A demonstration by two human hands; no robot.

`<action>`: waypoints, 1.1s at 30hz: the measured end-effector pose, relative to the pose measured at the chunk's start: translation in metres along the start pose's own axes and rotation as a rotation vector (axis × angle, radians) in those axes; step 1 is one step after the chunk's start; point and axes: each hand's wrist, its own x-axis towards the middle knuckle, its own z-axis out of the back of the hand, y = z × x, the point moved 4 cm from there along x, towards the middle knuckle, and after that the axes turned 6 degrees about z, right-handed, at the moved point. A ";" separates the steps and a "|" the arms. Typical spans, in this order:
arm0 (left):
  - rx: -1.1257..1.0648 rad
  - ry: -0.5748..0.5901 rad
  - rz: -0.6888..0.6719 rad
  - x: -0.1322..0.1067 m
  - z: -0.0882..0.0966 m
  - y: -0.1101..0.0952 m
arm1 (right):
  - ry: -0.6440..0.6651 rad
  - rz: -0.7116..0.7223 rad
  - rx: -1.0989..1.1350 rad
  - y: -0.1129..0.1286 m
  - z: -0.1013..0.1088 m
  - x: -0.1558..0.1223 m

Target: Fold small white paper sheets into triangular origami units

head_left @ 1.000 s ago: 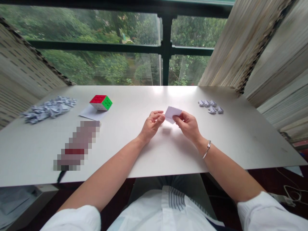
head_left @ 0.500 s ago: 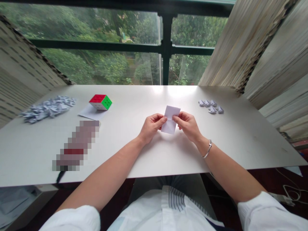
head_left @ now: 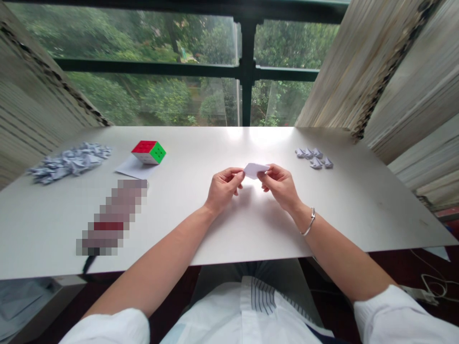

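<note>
A small piece of white paper, folded over, is held just above the table between my two hands. My left hand pinches its left corner between thumb and fingers. On the other side, my right hand grips the right end, thumb in front and fingers behind. The fingertips behind the paper are partly hidden. Folded paper pieces lie in a small group to the right, beyond my right hand.
A heap of folded paper pieces lies at the far left of the white table. Near it a puzzle cube rests on white paper sheets. A blurred-out long object with a black strap lies in front. Curtains flank the window.
The paper was an upright rectangle facing me; now its lower part is folded up, leaving a shorter, wider shape. Both hands keep hold of it and have barely moved.
</note>
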 end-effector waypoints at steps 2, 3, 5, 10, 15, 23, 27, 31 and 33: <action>-0.107 0.034 0.044 0.000 -0.002 0.001 | 0.045 0.023 -0.058 -0.001 -0.001 -0.001; -0.154 0.042 0.064 0.001 -0.003 0.001 | 0.068 0.039 -0.101 -0.002 -0.002 -0.001; -0.217 0.041 0.087 0.002 -0.004 0.004 | 0.096 0.084 -0.201 -0.003 -0.003 -0.001; -0.227 -0.056 0.067 0.006 0.000 0.008 | 0.156 0.223 -0.437 0.000 -0.008 -0.005; -0.256 -0.081 0.067 0.004 0.001 0.004 | 0.196 0.294 -0.634 0.006 -0.011 -0.011; -0.337 -0.031 0.129 0.001 -0.004 0.001 | 0.111 0.295 -0.627 0.008 -0.010 -0.011; -0.321 0.022 0.169 0.000 -0.007 0.001 | 0.071 0.298 -0.528 0.011 -0.010 -0.010; -0.305 0.099 0.222 -0.004 -0.011 -0.001 | -0.011 0.259 -0.439 0.009 -0.006 -0.007; -0.311 0.118 0.235 -0.005 -0.012 -0.001 | -0.032 0.210 -0.400 0.006 -0.005 -0.005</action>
